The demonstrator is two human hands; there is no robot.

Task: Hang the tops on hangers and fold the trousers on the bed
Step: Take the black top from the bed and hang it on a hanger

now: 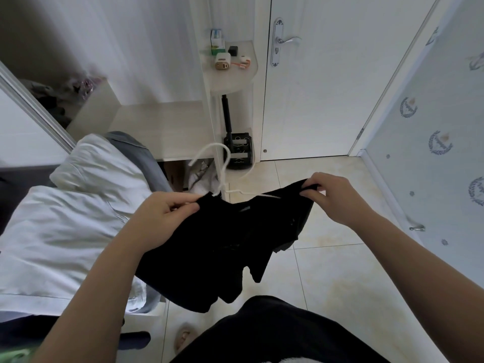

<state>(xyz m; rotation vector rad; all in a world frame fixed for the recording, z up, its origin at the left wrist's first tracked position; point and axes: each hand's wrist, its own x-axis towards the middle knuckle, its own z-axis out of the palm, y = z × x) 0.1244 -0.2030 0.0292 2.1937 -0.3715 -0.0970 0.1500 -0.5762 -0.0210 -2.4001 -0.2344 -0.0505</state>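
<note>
You hold a black top (235, 239) in the air between your two hands, just right of the bed's edge and above the pale floor tiles (340, 271). Your left hand (162, 218) has thumb and fingers pinched together on one shoulder of the garment, at about nine o'clock from its neckline. Your right hand (332, 197) is closed the same way on the other shoulder, at about two o'clock. The cloth is matte and soft, and it sags between your grips in loose folds, with ragged-looking points hanging at six o'clock near your dark trousers (275, 334).

A thin white hanger (222, 163) with a smooth, rounded hook rises from the neck opening at twelve o'clock. One slim arm of it shows as a pale line across the collar, and the rest is hidden inside the fabric.

At nine o'clock from the top lies the bed (65, 231), covered in crumpled white bedding with a grey-blue cloth (146, 158) along its far edge. At twelve o'clock, a rounded, pale wood-grain shelf (233, 77) carries small boxes and chargers. Beside it stands a white panelled door (327, 87) with a silver lever handle (288, 40).
</note>
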